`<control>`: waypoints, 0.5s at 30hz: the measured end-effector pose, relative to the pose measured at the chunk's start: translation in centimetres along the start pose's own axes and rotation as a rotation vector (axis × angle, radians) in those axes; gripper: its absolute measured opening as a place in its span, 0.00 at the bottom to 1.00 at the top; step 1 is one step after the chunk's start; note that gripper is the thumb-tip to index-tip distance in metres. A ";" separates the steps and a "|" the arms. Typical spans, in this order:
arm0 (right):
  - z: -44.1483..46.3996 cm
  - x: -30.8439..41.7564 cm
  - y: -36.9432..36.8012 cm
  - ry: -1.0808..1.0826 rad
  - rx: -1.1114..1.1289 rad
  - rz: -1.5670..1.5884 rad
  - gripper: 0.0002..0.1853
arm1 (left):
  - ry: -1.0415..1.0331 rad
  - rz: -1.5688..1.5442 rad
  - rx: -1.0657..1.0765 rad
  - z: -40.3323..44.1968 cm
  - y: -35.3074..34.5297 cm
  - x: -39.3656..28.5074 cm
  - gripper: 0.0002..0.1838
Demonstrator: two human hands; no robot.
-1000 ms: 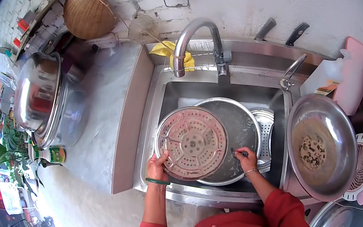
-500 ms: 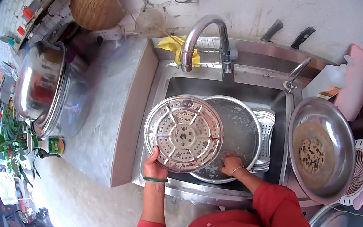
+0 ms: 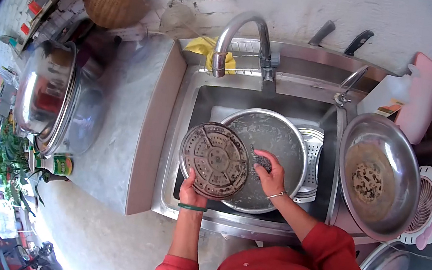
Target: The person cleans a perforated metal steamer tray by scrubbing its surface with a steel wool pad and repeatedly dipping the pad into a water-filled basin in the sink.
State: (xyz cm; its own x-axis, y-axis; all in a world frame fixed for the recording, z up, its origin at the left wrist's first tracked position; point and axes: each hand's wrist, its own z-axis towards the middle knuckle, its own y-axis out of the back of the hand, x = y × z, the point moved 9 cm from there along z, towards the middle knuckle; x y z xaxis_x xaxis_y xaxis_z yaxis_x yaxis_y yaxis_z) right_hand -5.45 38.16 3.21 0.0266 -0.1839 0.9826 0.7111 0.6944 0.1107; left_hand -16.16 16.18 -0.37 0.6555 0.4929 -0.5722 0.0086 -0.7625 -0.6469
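My left hand [image 3: 191,192], with a green bangle at the wrist, grips the lower edge of a round perforated metal steamer plate [image 3: 216,159], tilted over the left side of the sink. Just right of the plate, my right hand [image 3: 270,175] holds a dark wire scrubber [image 3: 260,163] in bent fingers, above a wide metal basin [image 3: 279,131] of cloudy water. The basin stands in the steel sink [image 3: 208,97]. Beside it on the right lies another perforated metal plate [image 3: 312,156], partly hidden by the basin.
A large steel bowl [image 3: 378,178] with brownish water and dark bits sits right of the sink. The curved faucet [image 3: 221,51] rises behind the basin, near a yellow cloth [image 3: 201,47]. Big metal pots [image 3: 42,90] stand at the left. Two knives [image 3: 359,43] are behind.
The plate has tilted to a steeper angle in my left hand, its face now darker. My right hand has come up from the basin water toward the plate, the scrubber now visible in it.
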 end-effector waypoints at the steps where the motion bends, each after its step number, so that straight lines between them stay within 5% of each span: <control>1: -0.5 4.2 -1.4 0.112 0.080 -0.097 0.19 | 0.002 0.011 0.040 -0.1 -0.9 0.4 0.25; 6: -3.2 7.6 -7.7 0.492 0.339 -0.284 0.23 | 0.016 0.001 0.155 -0.1 -1.6 3.5 0.25; 8: -0.1 5.0 -6.0 0.443 0.208 -0.411 0.22 | 0.074 -0.069 0.091 -3.2 -3.4 3.1 0.28; 12: 5.2 -6.4 -2.4 -0.045 0.071 -0.378 0.14 | 0.030 -0.046 0.097 -5.7 -1.5 2.2 0.29; 15: 5.2 -7.2 -0.3 -0.072 0.017 -0.260 0.12 | -0.022 -0.075 0.037 -7.0 1.3 0.0 0.28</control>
State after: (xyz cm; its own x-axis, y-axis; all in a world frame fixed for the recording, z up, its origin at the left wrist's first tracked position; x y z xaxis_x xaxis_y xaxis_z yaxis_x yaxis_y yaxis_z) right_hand -9.44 42.88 -3.07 -0.2061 -0.3079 0.9288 0.6756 0.6419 0.3626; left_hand -10.89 12.25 2.33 0.6375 0.5572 -0.5321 0.0286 -0.7073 -0.7063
